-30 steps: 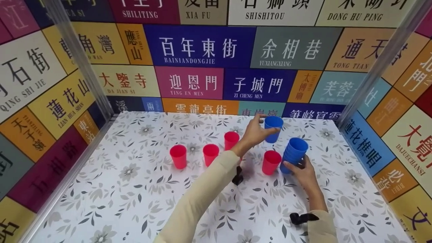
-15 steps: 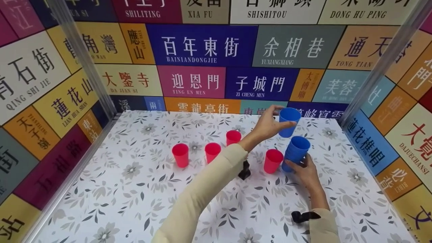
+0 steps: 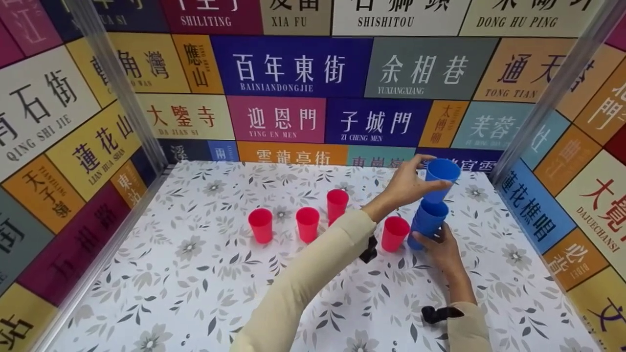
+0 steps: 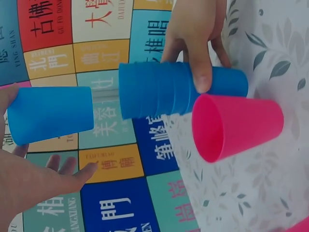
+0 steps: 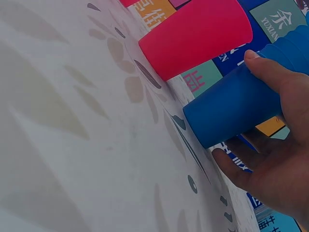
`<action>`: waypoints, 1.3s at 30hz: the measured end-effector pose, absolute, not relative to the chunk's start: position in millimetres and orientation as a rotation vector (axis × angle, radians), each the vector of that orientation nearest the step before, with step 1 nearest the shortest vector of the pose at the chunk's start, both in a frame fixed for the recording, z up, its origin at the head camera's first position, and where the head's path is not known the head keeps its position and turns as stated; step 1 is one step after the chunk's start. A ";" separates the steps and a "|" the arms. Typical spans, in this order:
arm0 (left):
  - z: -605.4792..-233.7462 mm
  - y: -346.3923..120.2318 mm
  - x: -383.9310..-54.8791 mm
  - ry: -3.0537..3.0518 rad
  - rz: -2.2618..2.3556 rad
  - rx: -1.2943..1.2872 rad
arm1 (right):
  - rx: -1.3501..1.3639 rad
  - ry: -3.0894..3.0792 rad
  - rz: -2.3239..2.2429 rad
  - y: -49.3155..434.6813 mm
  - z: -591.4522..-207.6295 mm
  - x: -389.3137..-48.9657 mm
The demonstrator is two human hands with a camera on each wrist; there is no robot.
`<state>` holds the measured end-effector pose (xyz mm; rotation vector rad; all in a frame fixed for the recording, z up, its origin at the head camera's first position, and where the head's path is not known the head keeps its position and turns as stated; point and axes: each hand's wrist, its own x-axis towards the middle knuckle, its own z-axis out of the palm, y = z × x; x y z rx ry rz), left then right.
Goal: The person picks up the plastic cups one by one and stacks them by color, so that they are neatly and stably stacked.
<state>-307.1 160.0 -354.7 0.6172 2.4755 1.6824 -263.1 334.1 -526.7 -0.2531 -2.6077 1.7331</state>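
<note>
Blue cup (image 3: 441, 172) at one o'clock from the stack (image 3: 424, 222)
Left hand (image 3: 403, 184) grips the cup; right hand (image 3: 444, 248) grips the stack low, apparently for stability.

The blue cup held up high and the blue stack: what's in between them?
Just an open gap! In the left wrist view, only background, like the wall of signs, shows between the held blue cup and the blue stack.
</note>
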 end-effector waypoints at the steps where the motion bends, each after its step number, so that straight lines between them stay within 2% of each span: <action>1: -356.4 161.8 -306.1 2.477 1.677 0.624 | -0.252 -2.611 1.728 334.3 -527.1 -263.4; 13: -385.0 172.2 -304.1 2.518 1.607 0.558 | -0.270 -2.660 1.690 331.3 -521.7 -261.3; 23: -403.0 163.1 -308.9 2.445 1.594 0.607 | -0.255 -2.628 1.723 331.7 -521.3 -259.7; 30: -394.3 132.0 -312.2 2.403 1.715 0.672 | -0.261 -2.593 1.745 330.5 -521.1 -260.7; 39: -397.7 59.8 -317.9 2.457 1.703 0.673 | -0.247 -2.543 1.745 330.9 -527.1 -262.5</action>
